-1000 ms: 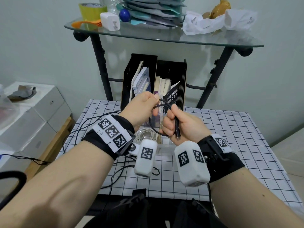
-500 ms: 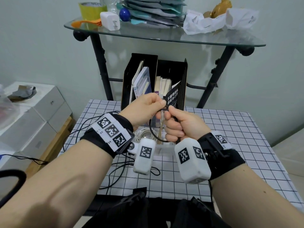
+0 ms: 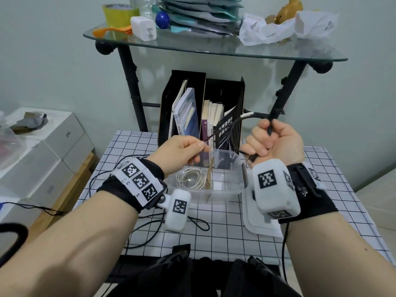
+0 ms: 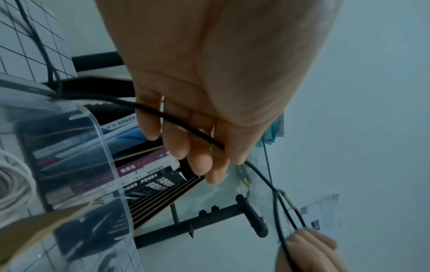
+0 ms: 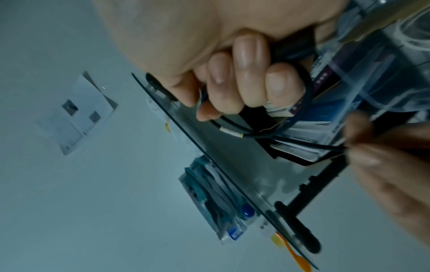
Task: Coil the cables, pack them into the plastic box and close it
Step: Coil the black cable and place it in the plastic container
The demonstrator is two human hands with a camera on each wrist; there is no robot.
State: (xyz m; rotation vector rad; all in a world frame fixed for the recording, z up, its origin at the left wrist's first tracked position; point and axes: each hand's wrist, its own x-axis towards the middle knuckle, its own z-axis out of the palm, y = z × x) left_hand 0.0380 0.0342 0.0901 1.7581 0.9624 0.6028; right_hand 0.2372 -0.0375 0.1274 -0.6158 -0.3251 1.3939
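Two hands on the black cable (image 3: 233, 123) above the open plastic box (image 3: 240, 183): right hand (image 3: 276, 142) fists the loops so they hold, left hand (image 3: 182, 148) pinches the free run taut.

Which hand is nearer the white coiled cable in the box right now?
Left. The left hand hovers just above and behind the white coiled cable in the plastic box; the right hand is up past the box's right rim.
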